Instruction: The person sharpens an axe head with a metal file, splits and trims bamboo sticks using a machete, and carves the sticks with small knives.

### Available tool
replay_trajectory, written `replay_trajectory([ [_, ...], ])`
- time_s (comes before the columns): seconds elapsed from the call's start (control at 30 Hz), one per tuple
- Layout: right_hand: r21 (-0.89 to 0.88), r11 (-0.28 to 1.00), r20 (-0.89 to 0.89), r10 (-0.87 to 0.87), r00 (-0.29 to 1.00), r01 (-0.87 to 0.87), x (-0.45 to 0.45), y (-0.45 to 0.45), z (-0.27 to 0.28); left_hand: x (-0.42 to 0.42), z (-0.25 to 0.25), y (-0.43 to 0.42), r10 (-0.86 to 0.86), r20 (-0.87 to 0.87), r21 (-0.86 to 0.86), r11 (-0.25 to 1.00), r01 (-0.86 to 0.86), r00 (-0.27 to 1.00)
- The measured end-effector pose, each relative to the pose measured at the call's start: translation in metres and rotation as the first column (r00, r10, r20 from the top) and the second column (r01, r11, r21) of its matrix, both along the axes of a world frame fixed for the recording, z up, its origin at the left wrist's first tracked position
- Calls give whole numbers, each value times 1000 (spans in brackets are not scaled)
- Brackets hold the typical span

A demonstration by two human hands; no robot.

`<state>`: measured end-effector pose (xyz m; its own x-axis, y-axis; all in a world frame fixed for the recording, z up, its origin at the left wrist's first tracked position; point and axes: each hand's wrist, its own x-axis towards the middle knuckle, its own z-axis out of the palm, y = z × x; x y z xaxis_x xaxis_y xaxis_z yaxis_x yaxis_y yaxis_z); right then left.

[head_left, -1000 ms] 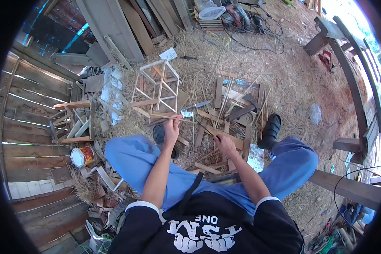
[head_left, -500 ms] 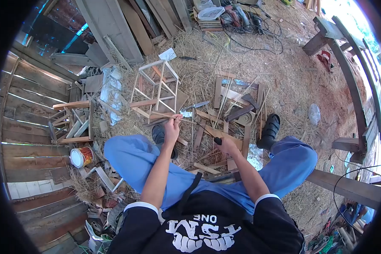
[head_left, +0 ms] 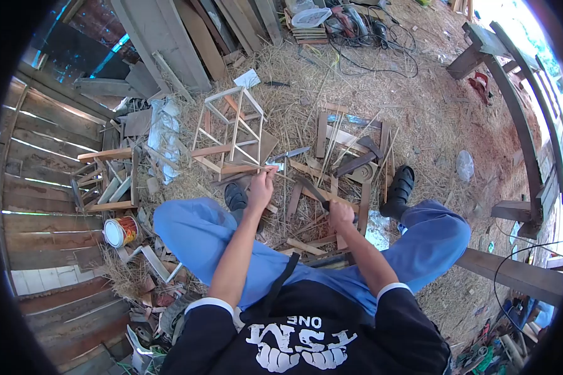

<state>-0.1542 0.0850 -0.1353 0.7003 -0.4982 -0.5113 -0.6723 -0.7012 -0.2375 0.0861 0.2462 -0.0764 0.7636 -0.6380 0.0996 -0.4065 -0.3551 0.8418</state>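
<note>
My left hand (head_left: 261,187) is closed on a thin wooden strip (head_left: 283,177) near the middle of the view. To its right, my right hand (head_left: 341,214) is wrapped round the dark handle of a knife (head_left: 311,189). The curved blade points up and left, towards the right end of the strip; whether they touch cannot be made out. Just beyond my left hand stands a light wooden frame (head_left: 236,128). Another knife (head_left: 289,154) lies on the ground beyond my hands. A dark hammer-like wooden piece (head_left: 358,159) rests on boards to the right.
A second small wooden frame (head_left: 109,181) and a paint can (head_left: 120,232) are at the left. Power tools with cables (head_left: 356,28) lie at the far side. A curved wooden structure (head_left: 513,100) stands at the right. Sandals are on both feet.
My right hand has turned and moved slightly right, and the knife's blade now shows more broadly. My left hand has shifted slightly right, with the strip's angle changed a little.
</note>
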Motion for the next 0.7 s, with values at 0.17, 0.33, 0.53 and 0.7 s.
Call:
replay_trajectory([
  [0.17,346,912,191,-299,935,220,-10,-21,27,3,-12,2,108,-79,-38,993,-111,991],
  [0.33,697,641,46,-486,873,320,35,-16,67,15,-20,8,113,-227,-63,989,-130,967],
  [0.53,821,546,294,-652,699,163,52,12,68,10,-13,16,113,-195,-78,988,-130,974],
  [0.7,561,821,400,-381,834,106,22,14,2,12,-9,19,108,-232,-112,984,-137,967],
])
